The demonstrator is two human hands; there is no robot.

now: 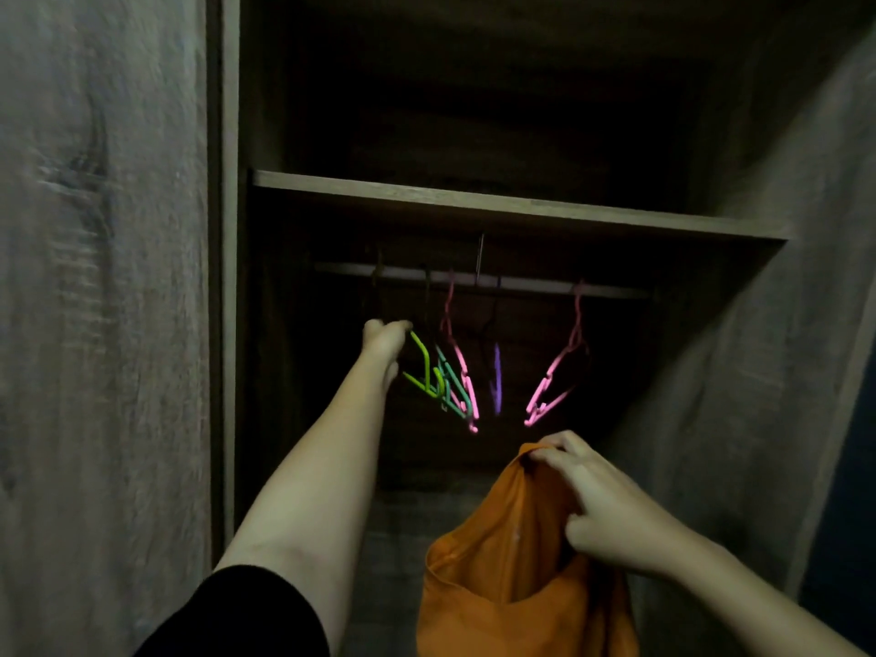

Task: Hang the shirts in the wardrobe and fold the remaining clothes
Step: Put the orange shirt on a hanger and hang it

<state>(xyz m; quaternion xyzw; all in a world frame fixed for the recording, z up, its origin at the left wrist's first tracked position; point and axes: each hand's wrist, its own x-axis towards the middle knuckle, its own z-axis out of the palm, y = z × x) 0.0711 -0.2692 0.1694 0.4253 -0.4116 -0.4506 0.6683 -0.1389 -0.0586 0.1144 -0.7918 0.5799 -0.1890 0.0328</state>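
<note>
Reaching for a hanger in the open wardrobe (227, 324).
Left hand (385, 341) grips the yellow-green hanger (426, 367) below the rail (521, 281); right hand (597, 502) clutches the orange shirt (502, 576).

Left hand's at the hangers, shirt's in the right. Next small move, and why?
Probably draw the yellow-green hanger out toward the orange shirt: the left hand grips its top below the rail, and the right hand holds the shirt with no hanger in it.

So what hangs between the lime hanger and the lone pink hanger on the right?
Head view: a teal hanger, a second pink hanger and a purple hanger, all on the rail.
</note>
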